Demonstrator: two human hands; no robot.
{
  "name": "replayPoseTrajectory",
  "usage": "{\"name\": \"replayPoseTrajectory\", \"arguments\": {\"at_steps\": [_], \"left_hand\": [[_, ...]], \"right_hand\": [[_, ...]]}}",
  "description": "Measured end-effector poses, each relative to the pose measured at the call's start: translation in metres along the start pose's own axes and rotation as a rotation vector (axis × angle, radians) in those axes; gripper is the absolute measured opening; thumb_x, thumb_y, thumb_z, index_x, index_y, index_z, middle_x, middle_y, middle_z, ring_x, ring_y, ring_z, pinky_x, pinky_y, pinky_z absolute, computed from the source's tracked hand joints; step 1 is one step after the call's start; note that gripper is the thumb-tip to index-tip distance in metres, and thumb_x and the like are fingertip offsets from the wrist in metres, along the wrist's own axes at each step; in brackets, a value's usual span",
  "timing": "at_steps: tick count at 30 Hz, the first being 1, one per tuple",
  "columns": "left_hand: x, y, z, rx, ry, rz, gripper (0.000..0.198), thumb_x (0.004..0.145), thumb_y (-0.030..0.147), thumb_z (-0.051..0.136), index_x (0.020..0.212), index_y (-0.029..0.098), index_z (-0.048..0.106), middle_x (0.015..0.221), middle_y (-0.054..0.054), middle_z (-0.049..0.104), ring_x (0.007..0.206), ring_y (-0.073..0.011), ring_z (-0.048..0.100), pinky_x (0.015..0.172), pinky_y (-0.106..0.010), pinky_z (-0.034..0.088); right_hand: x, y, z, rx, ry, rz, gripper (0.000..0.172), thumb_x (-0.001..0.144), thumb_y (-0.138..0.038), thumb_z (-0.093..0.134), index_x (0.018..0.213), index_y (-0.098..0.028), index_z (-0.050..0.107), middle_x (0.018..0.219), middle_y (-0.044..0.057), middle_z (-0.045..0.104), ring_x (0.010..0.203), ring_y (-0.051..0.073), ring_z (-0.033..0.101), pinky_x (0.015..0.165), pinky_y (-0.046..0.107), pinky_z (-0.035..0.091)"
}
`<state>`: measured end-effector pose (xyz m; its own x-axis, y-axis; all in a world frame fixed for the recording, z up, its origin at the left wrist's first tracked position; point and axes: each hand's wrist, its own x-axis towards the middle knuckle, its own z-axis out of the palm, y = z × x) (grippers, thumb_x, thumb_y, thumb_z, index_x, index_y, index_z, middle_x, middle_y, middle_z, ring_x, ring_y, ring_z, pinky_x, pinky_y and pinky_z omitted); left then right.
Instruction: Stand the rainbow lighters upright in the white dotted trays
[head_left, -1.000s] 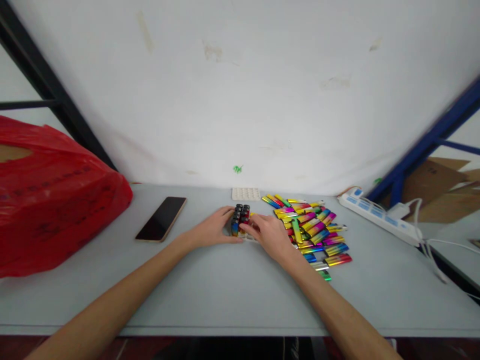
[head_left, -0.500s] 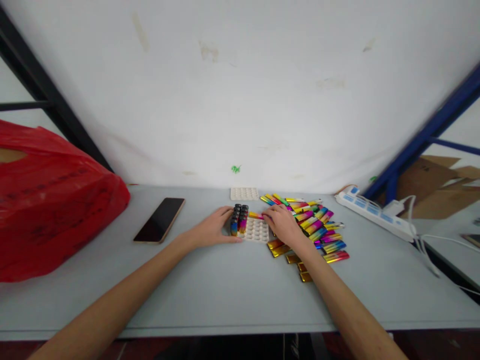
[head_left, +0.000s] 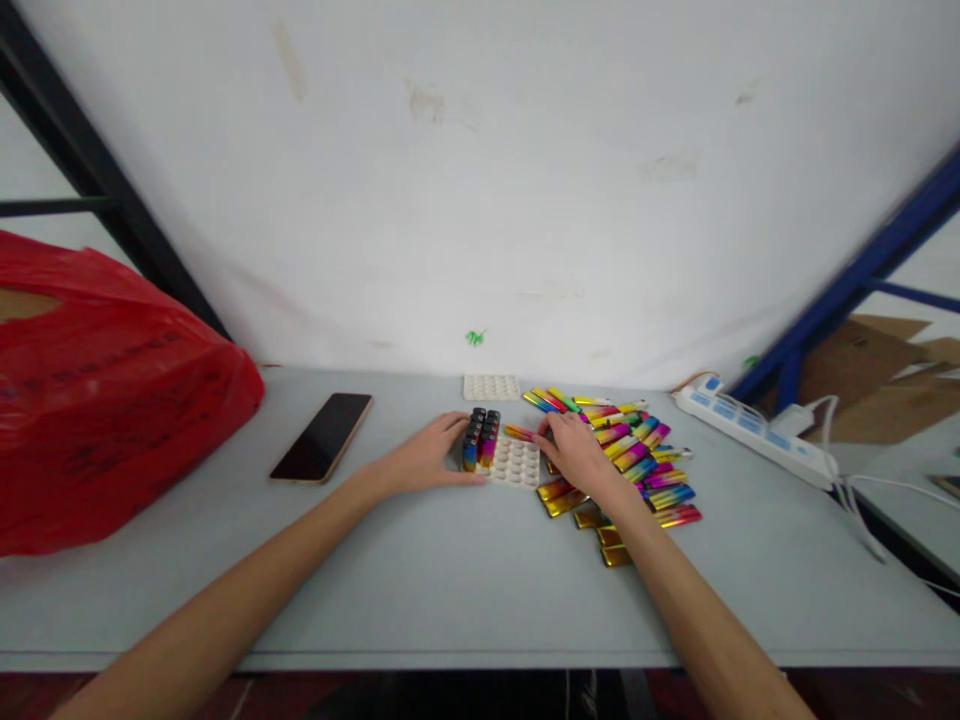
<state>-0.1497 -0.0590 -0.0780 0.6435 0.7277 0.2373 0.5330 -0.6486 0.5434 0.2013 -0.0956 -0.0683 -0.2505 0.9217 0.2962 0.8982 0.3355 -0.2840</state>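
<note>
My left hand (head_left: 433, 456) is at the left side of a white tray with round hollows (head_left: 516, 464), its thumb along the front corner and its fingers farther back, holding the tray's side. Two rows of lighters (head_left: 487, 440) with black tops and shiny coloured bodies stand upright in the left part of the tray. In the fingertips of my right hand (head_left: 571, 446) is a yellow-and-red lighter (head_left: 519, 433), tilted over the tray's back part. Its right end is hidden by the fingers. Under and beside that hand lies a loose pile of metallic lighters (head_left: 637, 468).
A second white tray (head_left: 491, 387) lies against the wall. On the left are a phone (head_left: 322, 437) and a large red plastic bag (head_left: 120, 400). A white power strip (head_left: 754, 432) with cables lies at right, near a cardboard box (head_left: 862, 380) behind a blue frame post.
My right hand has shifted slightly right, and the lighter in it has turned so that it tilts more. My left hand keeps its place at the tray. The whole view has moved slightly.
</note>
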Motion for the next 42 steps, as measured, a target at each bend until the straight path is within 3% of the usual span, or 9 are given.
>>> {"name": "replayPoseTrajectory", "arguments": {"at_steps": [8,13,18,22,28,31,35,38,42], "left_hand": [[0.001,0.0,-0.002,-0.001,-0.013,0.01,0.11,0.091,0.09,0.102,0.175,0.026,0.071,0.185,-0.021,0.07,0.172,-0.0497,0.067,0.151,-0.063,0.052],[0.0,0.0,-0.002,-0.003,-0.009,0.01,0.108,0.091,0.089,0.102,0.175,0.026,0.072,0.185,-0.021,0.07,0.172,-0.0504,0.067,0.15,-0.064,0.053],[0.001,0.0,-0.002,0.006,-0.029,-0.017,0.112,0.091,0.092,0.1,0.175,0.024,0.071,0.187,-0.022,0.068,0.174,-0.0514,0.065,0.151,-0.063,0.052],[0.001,-0.001,-0.001,0.004,-0.029,0.005,0.112,0.092,0.096,0.097,0.175,0.026,0.07,0.187,-0.021,0.068,0.174,-0.05,0.065,0.152,-0.063,0.051],[0.0,-0.004,0.0,0.009,-0.005,0.012,0.111,0.092,0.094,0.099,0.176,0.027,0.071,0.185,-0.02,0.07,0.172,-0.0496,0.066,0.151,-0.063,0.052],[0.0,-0.004,0.0,0.003,-0.005,0.021,0.111,0.092,0.092,0.1,0.176,0.026,0.07,0.185,-0.02,0.07,0.172,-0.0492,0.067,0.151,-0.062,0.053],[0.0,-0.004,0.0,0.003,-0.007,0.021,0.111,0.092,0.092,0.1,0.177,0.026,0.07,0.184,-0.021,0.07,0.172,-0.0494,0.067,0.151,-0.062,0.052],[0.0,-0.005,0.001,-0.001,-0.007,0.023,0.111,0.093,0.091,0.1,0.177,0.026,0.07,0.184,-0.02,0.07,0.171,-0.0496,0.067,0.151,-0.062,0.052],[-0.001,-0.006,0.002,-0.002,0.006,0.028,0.109,0.093,0.087,0.103,0.177,0.025,0.071,0.183,-0.021,0.07,0.171,-0.0503,0.068,0.15,-0.064,0.054]], "right_hand": [[0.003,-0.002,-0.011,0.331,0.193,0.104,0.013,0.121,-0.039,0.078,0.115,-0.027,0.08,0.109,0.012,0.093,0.101,0.034,0.087,0.098,0.047,0.067],[0.004,0.002,-0.019,0.587,0.312,0.22,0.033,0.114,-0.059,0.082,0.113,-0.027,0.087,0.097,0.009,0.092,0.091,0.032,0.088,0.098,0.048,0.07],[0.009,0.003,-0.019,1.024,0.465,0.376,0.068,0.073,-0.08,0.111,0.109,-0.025,0.091,0.102,0.009,0.092,0.099,0.032,0.085,0.097,0.048,0.071],[0.01,-0.002,-0.023,1.342,0.465,0.487,0.075,0.057,-0.077,0.12,0.104,-0.026,0.092,0.102,0.005,0.091,0.096,0.026,0.083,0.089,0.039,0.069],[0.005,-0.025,-0.033,1.522,0.318,0.381,0.075,0.07,-0.088,0.115,0.1,-0.03,0.078,0.094,-0.001,0.085,0.088,0.022,0.082,0.079,0.034,0.068],[0.0,-0.043,-0.034,1.548,0.121,0.309,0.078,0.076,-0.092,0.11,0.102,-0.031,0.07,0.076,-0.006,0.07,0.067,0.018,0.067,0.063,0.03,0.06],[-0.003,-0.062,-0.029,1.456,-0.061,0.261,0.076,0.083,-0.095,0.103,0.1,-0.031,0.066,0.068,-0.011,0.046,0.058,0.013,0.038,0.05,0.023,0.033],[-0.002,-0.066,-0.02,1.272,-0.055,0.232,0.073,0.09,-0.097,0.093,0.093,-0.029,0.066,0.067,-0.01,0.04,0.06,0.014,0.032,0.052,0.027,0.025],[0.001,-0.062,-0.009,0.909,0.105,0.204,0.076,0.099,-0.098,0.074,0.069,-0.03,0.053,0.061,-0.005,0.041,0.064,0.017,0.038,0.059,0.033,0.028]]}}
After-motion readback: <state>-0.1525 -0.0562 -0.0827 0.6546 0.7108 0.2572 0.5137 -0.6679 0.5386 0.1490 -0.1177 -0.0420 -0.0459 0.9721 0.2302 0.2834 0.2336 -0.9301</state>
